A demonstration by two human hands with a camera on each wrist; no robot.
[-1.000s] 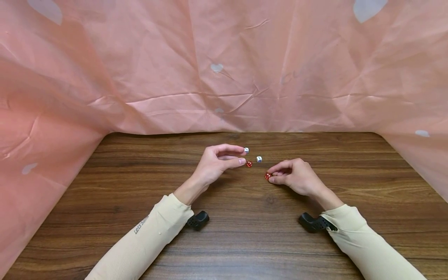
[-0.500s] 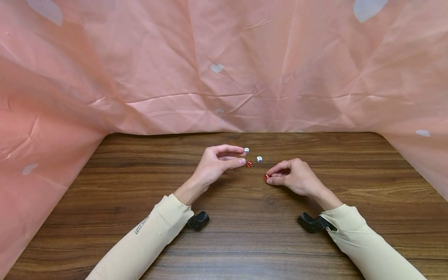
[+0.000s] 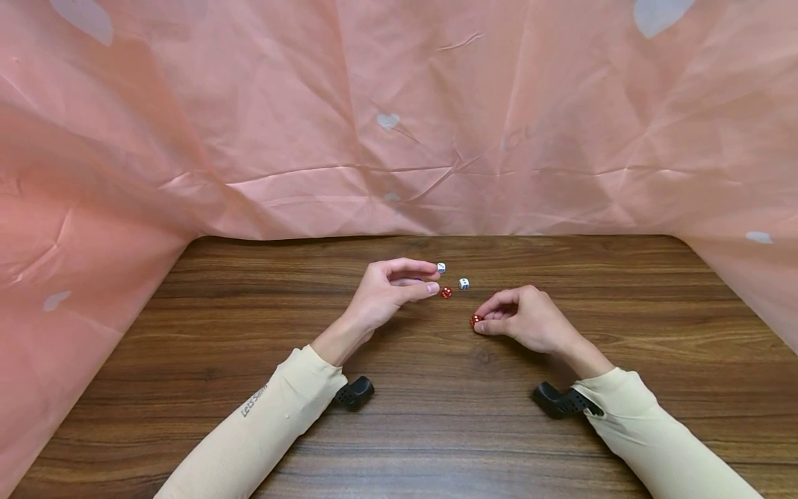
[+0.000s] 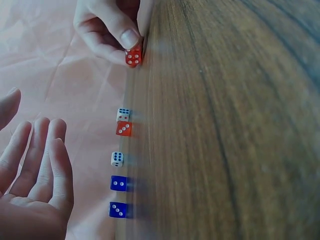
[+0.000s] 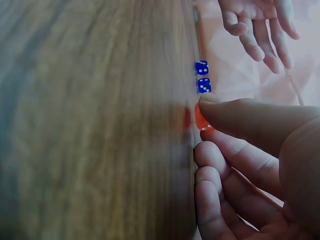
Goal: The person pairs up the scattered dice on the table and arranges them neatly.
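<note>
In the head view my right hand (image 3: 530,319) pinches a red die (image 3: 476,321) between thumb and fingertips, low at the tabletop. My left hand (image 3: 386,287) hovers open to the left, its fingers extended and holding nothing. Just off its fingertips lie a white die (image 3: 441,267) and a second red die (image 3: 446,292), with another white die (image 3: 464,283) slightly to the right. Two blue dice (image 4: 119,183) (image 4: 118,210) show in the left wrist view beside the left hand (image 4: 37,175); in the head view that hand mostly hides them.
A brown wood-grain table (image 3: 436,430) spreads beneath both hands. Pink fabric (image 3: 399,138) with pale hearts hangs behind and along the sides. Black wrist mounts (image 3: 355,394) jut from the cream sleeves (image 3: 280,395).
My right hand has drawn the pinched red die a short way toward the near side of the table. The left hand and the other dice stay where they were.
</note>
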